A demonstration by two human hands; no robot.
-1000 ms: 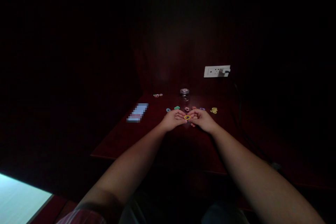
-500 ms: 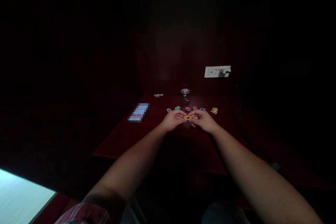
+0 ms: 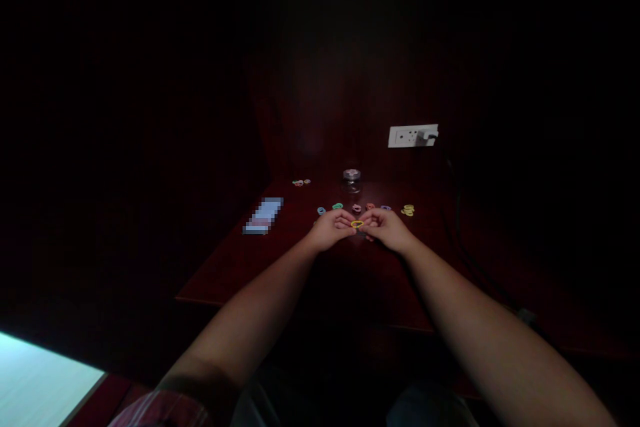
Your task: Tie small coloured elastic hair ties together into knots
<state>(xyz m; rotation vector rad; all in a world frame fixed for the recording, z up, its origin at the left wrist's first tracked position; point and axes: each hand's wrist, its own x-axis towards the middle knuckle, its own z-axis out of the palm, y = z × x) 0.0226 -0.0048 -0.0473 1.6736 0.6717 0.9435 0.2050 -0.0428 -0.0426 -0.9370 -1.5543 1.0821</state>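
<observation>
A small yellow hair tie point(image 3: 357, 221) is held between my two hands, a little above the table's middle. My left hand point(image 3: 330, 229) pinches its left side, fingers curled inward. The opposite side is gripped by the fingertips of my right hand point(image 3: 389, 229). Just beyond my hands lies a row of small bands: blue point(image 3: 321, 211), green point(image 3: 337, 206), pink point(image 3: 357, 208), red point(image 3: 370, 207) and purple point(image 3: 385, 208). A pile of pale yellow bands point(image 3: 408, 211) ends the row at the right. Something partly hidden sits below my fingers.
A lidded clear jar point(image 3: 352, 181) stands behind the row. Mixed bands point(image 3: 301, 182) lie at the back left, and a blurred-out phone-shaped object point(image 3: 263, 215) rests at the left. A wall socket point(image 3: 413, 136) holds a plug; its dark cable point(image 3: 458, 213) runs down the right.
My hands stay in nearly the same place with the yellow hair tie between them. Its loop looks slightly different in shape from frame to frame. The view shifts a little.
</observation>
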